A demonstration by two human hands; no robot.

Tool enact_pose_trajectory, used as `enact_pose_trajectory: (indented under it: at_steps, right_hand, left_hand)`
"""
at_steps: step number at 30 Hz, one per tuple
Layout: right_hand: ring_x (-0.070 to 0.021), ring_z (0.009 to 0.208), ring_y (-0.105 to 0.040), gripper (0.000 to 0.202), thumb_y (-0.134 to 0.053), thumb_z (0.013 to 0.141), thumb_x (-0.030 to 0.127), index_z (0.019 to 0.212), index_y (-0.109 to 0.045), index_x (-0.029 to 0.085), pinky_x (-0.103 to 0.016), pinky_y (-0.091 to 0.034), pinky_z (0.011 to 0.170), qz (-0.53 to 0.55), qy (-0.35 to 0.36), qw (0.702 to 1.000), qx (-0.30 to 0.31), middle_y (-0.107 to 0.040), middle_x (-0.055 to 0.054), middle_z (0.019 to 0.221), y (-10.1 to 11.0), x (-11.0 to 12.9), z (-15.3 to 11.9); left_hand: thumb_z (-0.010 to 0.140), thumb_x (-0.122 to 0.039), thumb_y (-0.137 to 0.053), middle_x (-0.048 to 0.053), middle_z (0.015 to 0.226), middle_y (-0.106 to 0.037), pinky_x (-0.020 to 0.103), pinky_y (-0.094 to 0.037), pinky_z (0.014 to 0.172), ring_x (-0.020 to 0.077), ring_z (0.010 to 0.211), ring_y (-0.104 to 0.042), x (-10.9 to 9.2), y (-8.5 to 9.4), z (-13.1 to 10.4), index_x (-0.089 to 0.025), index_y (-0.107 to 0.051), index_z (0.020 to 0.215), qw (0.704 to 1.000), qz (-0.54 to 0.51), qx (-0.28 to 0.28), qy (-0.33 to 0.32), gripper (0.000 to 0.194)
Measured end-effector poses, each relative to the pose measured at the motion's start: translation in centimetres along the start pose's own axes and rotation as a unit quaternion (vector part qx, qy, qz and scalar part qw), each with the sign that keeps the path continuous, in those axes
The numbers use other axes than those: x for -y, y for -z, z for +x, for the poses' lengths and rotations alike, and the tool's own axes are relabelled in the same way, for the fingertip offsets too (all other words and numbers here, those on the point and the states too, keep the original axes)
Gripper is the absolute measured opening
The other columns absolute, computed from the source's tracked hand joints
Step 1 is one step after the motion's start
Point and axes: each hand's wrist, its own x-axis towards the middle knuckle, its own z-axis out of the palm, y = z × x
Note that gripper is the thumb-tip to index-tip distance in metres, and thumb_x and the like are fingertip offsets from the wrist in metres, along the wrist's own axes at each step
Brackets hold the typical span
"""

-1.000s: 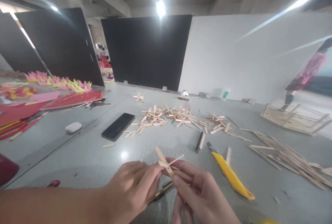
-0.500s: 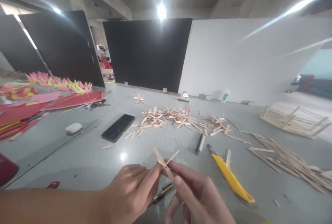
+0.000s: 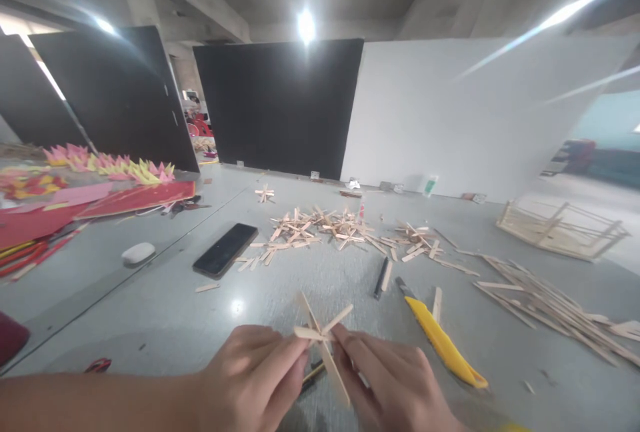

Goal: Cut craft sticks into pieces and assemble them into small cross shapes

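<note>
Between my two hands is a small star of crossed wooden sticks (image 3: pixel 336 369), its flat arms pointing several ways. My left hand (image 3: pixel 255 369) pinches one arm from the left, fingers closed. From the other side my right hand (image 3: pixel 387 372) grips it near the centre, with its fingers closed too. Below the star, a dark pen-like tool with a yellow stripe (image 3: pixel 313 377) lies on the table, partly hidden by the hands. A yellow utility knife (image 3: pixel 443 339) rests to the right of my right hand, a short wooden stick (image 3: pixel 437 304) beside it.
Cut sticks lie in a loose pile (image 3: pixel 320 225) ahead. Long wooden strips (image 3: pixel 545 305) spread at right, near a stick frame (image 3: pixel 560 232). A phone (image 3: pixel 225 250), a white case (image 3: pixel 139 253) and a black marker (image 3: pixel 381 278) lie about. Pink and yellow paper flowers (image 3: pixel 110 164) stand far left.
The crossed sticks have turned, and more arms of the star now show. My right hand has rolled over, with its knuckles up and fingers closer to the centre.
</note>
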Motion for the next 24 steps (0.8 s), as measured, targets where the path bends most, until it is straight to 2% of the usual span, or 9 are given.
enact_pose_trajectory:
  at_steps: [3, 7, 11, 13, 16, 20, 22, 24]
  right_hand:
    - [-0.0218, 0.062, -0.076, 0.024, -0.054, 0.097, 0.001, 0.114, -0.070, 0.007, -0.032, -0.062, 0.056, -0.057, 0.045, 0.997, -0.023, -0.080, -0.013, 0.082, 0.2, 0.1, 0.2]
    - [-0.0192, 0.053, -0.072, 0.020, -0.052, 0.098, 0.001, 0.110, -0.067, 0.006, -0.031, -0.057, 0.047, -0.059, 0.030, 0.997, -0.028, -0.077, -0.008, 0.072, 0.0, 0.0, 0.4]
    - [-0.0191, 0.053, -0.072, 0.018, -0.051, 0.099, 0.003, 0.109, -0.066, 0.008, -0.032, -0.054, 0.047, -0.056, 0.005, 0.998, 0.008, -0.074, -0.006, 0.070, -0.3, -0.3, 0.1]
    - [-0.0179, 0.054, -0.072, 0.021, -0.051, 0.100, 0.007, 0.117, -0.062, 0.012, -0.030, -0.053, 0.049, -0.031, -0.039, 0.998, 0.039, -0.074, -0.003, 0.072, -0.3, -0.1, 0.1]
    - [-0.0125, 0.045, -0.065, 0.027, -0.047, 0.100, 0.013, 0.126, -0.049, 0.021, -0.024, -0.047, 0.046, 0.065, -0.147, 0.984, 0.070, -0.074, 0.002, 0.074, -0.4, 0.8, 0.5]
    - [-0.0106, 0.045, -0.057, 0.008, -0.032, 0.107, 0.029, 0.111, -0.039, 0.028, -0.021, -0.042, 0.047, 0.217, -0.282, 0.934, 0.026, -0.071, 0.003, 0.074, -1.0, 2.3, 0.6]
    - [-0.0110, 0.043, -0.050, 0.019, -0.033, 0.108, 0.045, 0.102, -0.038, 0.028, -0.021, -0.036, 0.045, 0.254, -0.344, 0.904, 0.015, -0.066, 0.003, 0.065, -1.3, 2.9, 0.3]
    - [-0.0112, 0.043, -0.043, 0.031, -0.040, 0.105, 0.056, 0.094, -0.041, 0.027, -0.023, -0.029, 0.043, 0.258, -0.377, 0.889, 0.022, -0.059, 0.004, 0.057, -1.4, 3.2, -0.1]
  left_hand:
    - [0.107, -0.011, -0.034, 0.000, 0.062, -0.066, 0.028, -0.053, 0.047, 0.0155, 0.046, -0.062, -0.1, -0.1, 0.1, -0.015, -0.062, 0.105, 0.998, -0.052, 0.009, 0.024, 0.029]
    - [0.109, -0.014, -0.034, -0.001, 0.059, -0.066, 0.028, -0.051, 0.043, 0.0154, 0.041, -0.058, -0.4, -0.3, 0.0, -0.011, -0.059, 0.119, 0.997, -0.060, -0.030, 0.029, 0.027]
    - [0.111, -0.016, -0.031, -0.001, 0.059, -0.066, 0.030, -0.054, 0.048, 0.0157, 0.040, -0.057, -0.6, -0.1, 0.0, -0.009, -0.054, 0.128, 0.999, -0.037, -0.011, 0.038, 0.030]
    - [0.111, -0.016, -0.031, 0.000, 0.061, -0.068, 0.029, -0.053, 0.047, 0.0158, 0.041, -0.059, -0.5, -0.2, 0.1, -0.009, -0.055, 0.127, 0.999, -0.039, -0.012, 0.032, 0.030]
    - [0.109, -0.016, -0.034, 0.001, 0.062, -0.069, 0.028, -0.051, 0.045, 0.0156, 0.041, -0.059, -0.2, -0.5, 0.1, -0.011, -0.058, 0.124, 0.997, -0.055, -0.028, 0.041, 0.028]
    - [0.106, -0.013, -0.038, 0.001, 0.064, -0.070, 0.027, -0.052, 0.046, 0.0157, 0.044, -0.063, -0.2, -0.6, 0.0, -0.012, -0.060, 0.124, 0.995, -0.058, -0.028, 0.075, 0.029]
    - [0.105, -0.012, -0.040, 0.002, 0.067, -0.071, 0.027, -0.053, 0.046, 0.0162, 0.047, -0.065, -0.3, -0.6, -0.1, -0.012, -0.061, 0.125, 0.994, -0.053, -0.025, 0.088, 0.029]
    - [0.106, -0.013, -0.039, 0.003, 0.066, -0.071, 0.027, -0.052, 0.044, 0.0169, 0.047, -0.065, -0.4, -0.5, -0.1, -0.011, -0.061, 0.126, 0.995, -0.062, -0.023, 0.072, 0.030]
